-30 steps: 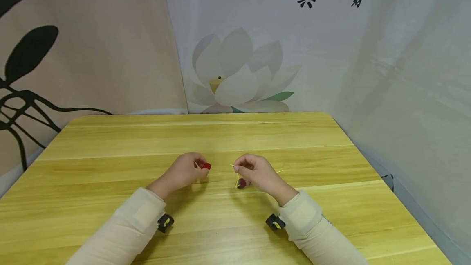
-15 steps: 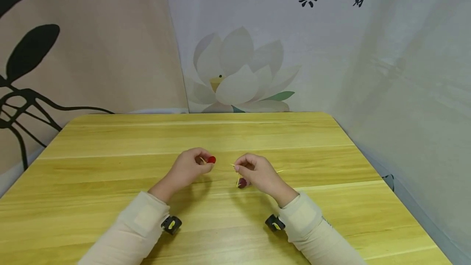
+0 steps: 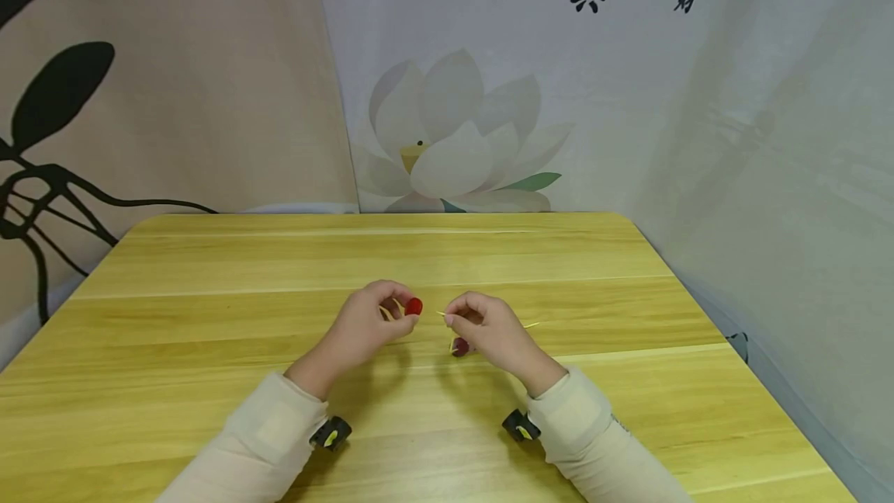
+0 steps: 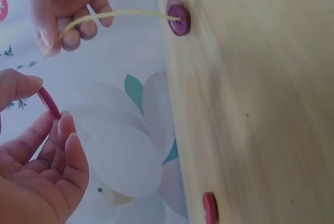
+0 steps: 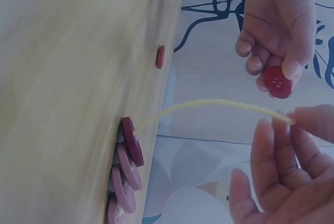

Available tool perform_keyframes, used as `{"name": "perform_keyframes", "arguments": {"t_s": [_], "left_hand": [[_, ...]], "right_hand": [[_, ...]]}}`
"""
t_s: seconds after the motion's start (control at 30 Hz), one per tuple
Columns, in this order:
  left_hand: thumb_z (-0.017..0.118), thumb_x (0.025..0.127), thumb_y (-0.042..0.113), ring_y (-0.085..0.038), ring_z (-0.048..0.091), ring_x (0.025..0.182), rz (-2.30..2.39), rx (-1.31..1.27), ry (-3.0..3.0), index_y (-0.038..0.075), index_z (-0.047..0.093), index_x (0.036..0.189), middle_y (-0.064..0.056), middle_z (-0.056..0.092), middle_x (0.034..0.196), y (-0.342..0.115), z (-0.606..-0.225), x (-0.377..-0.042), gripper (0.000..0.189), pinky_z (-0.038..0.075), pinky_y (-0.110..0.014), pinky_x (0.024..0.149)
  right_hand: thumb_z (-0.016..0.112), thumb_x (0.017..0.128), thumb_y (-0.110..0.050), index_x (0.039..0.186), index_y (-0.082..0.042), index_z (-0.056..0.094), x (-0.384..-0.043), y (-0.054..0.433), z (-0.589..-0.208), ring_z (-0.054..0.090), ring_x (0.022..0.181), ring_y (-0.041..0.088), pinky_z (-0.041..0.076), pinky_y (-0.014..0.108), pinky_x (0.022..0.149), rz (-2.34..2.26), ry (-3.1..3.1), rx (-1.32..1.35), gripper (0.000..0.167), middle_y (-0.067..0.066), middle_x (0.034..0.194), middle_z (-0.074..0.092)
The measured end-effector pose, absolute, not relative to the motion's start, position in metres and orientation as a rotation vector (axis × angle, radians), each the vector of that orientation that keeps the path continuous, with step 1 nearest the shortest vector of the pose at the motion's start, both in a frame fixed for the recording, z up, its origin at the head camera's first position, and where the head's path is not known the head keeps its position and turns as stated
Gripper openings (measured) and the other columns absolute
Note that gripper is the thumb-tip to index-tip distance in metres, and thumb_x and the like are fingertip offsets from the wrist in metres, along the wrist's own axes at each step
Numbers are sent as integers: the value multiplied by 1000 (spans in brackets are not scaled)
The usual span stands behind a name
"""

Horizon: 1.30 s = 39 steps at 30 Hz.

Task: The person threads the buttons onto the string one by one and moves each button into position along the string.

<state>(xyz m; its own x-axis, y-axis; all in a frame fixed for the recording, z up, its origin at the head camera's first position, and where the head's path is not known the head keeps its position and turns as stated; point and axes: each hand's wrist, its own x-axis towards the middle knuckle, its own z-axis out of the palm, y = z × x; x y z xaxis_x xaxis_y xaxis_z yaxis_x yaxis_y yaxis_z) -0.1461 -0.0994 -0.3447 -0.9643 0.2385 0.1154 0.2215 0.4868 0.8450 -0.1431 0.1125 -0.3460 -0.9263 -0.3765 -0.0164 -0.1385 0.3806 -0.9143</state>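
Observation:
Between thumb and fingertips my left hand (image 3: 363, 330) pinches a red button (image 3: 414, 307), held above the table; its holes show in the right wrist view. A short gap to the right, my right hand (image 3: 497, 334) pinches a thin yellow cord (image 5: 214, 102) close to its end. From there the cord arcs down to a dark red button (image 3: 459, 347) on the table and enters its holes, as the left wrist view shows. Several pink buttons (image 5: 124, 188) stand in a row behind the dark one. My right hand hides most of this row in the head view.
Another red button (image 5: 160, 57) lies apart on the wooden table (image 3: 279, 254); the left hand covers it in the head view. A cord tail (image 3: 532, 324) pokes out beyond the right hand. A printed cloth (image 3: 482, 99) hangs behind the table.
My left hand has moved right with the red button, closing in on the cord end, and the button's face has turned more to view. The right hand stays in place.

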Motion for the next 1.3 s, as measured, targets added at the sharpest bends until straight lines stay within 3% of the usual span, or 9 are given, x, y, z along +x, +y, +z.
{"name": "perform_keyframes", "arguments": {"t_s": [0.13, 0.4, 0.83, 1.3], "left_hand": [[71, 83, 6, -18, 56, 81, 1549, 471, 2699, 2, 65, 104, -7, 62, 96, -97, -342, -141, 22, 50, -31, 69], [71, 84, 6, -17, 56, 82, 1561, 529, 2700, 3, 64, 103, -5, 61, 95, -93, -337, -135, 21, 48, -32, 73], [72, 84, 6, -15, 57, 82, 1575, 599, 2696, 4, 64, 103, -3, 63, 91, -89, -337, -132, 21, 49, -33, 75], [71, 84, 6, -15, 58, 83, 1584, 617, 2679, 3, 64, 104, -3, 63, 91, -90, -337, -133, 21, 49, -34, 77]], "right_hand": [[59, 97, -18, 106, -4, 64, -142, 112, -345, 63, 78, 30, 54, 37, 68, -1562, 2430, -455, 17, 14, 94, 63], [58, 97, -14, 105, 0, 63, -140, 110, -346, 63, 79, 36, 56, 46, 72, -1610, 2378, -507, 17, 12, 95, 64], [58, 97, -14, 108, 4, 62, -138, 108, -344, 59, 70, 27, 56, 46, 73, -1625, 2349, -517, 21, 7, 84, 60], [58, 97, -13, 107, 3, 63, -139, 106, -343, 58, 71, 28, 56, 46, 72, -1620, 2363, -525, 19, 14, 98, 65]]}}
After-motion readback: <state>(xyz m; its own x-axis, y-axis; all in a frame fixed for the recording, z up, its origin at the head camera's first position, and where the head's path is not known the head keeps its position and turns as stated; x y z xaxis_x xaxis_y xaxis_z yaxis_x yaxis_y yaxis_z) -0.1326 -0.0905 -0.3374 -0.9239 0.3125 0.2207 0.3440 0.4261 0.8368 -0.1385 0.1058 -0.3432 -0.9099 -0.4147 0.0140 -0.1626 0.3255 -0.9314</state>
